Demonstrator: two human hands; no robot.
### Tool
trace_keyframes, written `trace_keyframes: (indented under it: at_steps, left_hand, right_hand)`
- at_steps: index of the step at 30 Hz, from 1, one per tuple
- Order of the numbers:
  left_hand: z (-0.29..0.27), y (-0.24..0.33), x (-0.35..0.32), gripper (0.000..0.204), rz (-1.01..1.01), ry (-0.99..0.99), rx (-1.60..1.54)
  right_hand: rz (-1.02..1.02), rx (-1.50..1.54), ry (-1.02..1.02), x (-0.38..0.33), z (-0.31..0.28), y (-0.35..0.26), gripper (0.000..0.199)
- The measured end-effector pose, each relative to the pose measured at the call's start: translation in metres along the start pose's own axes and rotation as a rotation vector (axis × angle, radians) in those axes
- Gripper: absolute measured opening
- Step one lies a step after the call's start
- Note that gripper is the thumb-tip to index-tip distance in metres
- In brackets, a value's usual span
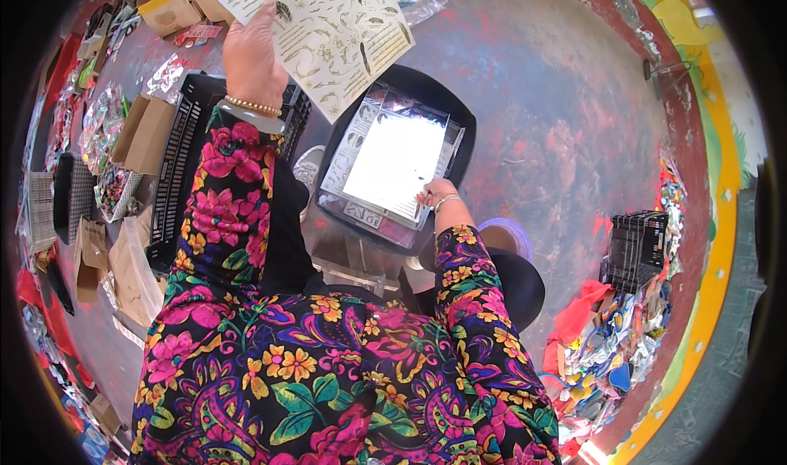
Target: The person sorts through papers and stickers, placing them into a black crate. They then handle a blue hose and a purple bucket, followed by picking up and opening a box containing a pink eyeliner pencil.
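Observation:
Raised at the upper left, my left hand [252, 59] is closed on the edge of a pale sheet [344, 30] printed with dark feather and leaf shapes. The sheet hangs tilted over the far left corner of a black, round-cornered stool or tray [461, 141]. On that surface lie several sheets in clear film, the uppermost a bright white sheet [393, 166] washed out by glare. My right hand [438, 193] pinches this white sheet at its near right edge. A printed sheet [343, 147] shows from underneath, along the left side.
A black plastic crate [176, 161] stands left of the stool, with open cardboard boxes [141, 134] beyond it. Loose packets and scraps lie along the left. At right are a purple roll [516, 234], a small black crate [637, 250] and a colourful heap [611, 350] by the wall.

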State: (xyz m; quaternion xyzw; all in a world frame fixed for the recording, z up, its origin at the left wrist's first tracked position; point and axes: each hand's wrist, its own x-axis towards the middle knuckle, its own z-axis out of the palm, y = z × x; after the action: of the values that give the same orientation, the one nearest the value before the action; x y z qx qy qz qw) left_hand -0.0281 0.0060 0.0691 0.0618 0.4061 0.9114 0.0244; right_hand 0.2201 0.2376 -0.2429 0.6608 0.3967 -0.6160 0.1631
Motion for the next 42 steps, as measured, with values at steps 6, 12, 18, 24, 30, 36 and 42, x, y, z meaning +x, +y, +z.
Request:
trace_keyframes:
  at_steps: [6,12,18,24,30,36,42]
  left_hand:
    - [0.006,0.009,-0.011,0.028,-0.042,-0.048,-0.015]
    - [0.013,0.007,-0.010,0.027,-0.059,-0.062,-0.021]
    - [0.009,0.007,-0.013,0.028,-0.065,-0.065,-0.036]
    - [-0.002,0.002,-0.005,0.026,-0.081,-0.131,-0.035]
    - [0.003,0.005,-0.012,0.026,-0.111,-0.101,0.035]
    - [0.007,0.003,-0.016,0.026,-0.209,-0.152,0.068]
    - [0.006,0.001,-0.022,0.023,-0.415,-0.289,0.105]
  right_hand:
    - [-0.055,0.122,0.111,0.010,0.006,0.013,0.019]
    - [-0.234,-0.354,0.253,0.084,-0.009,0.031,0.027]
    - [-0.258,-0.628,0.288,0.078,0.004,0.031,0.027]
    - [-0.207,-0.685,0.493,0.020,0.025,0.021,0.035]
    - [-0.561,-1.110,0.466,-0.018,0.069,0.038,0.052]
    - [-0.636,-1.370,-0.056,0.015,0.049,0.031,0.046]
    - [-0.447,-0.128,-0.161,-0.040,0.033,-0.049,0.050]
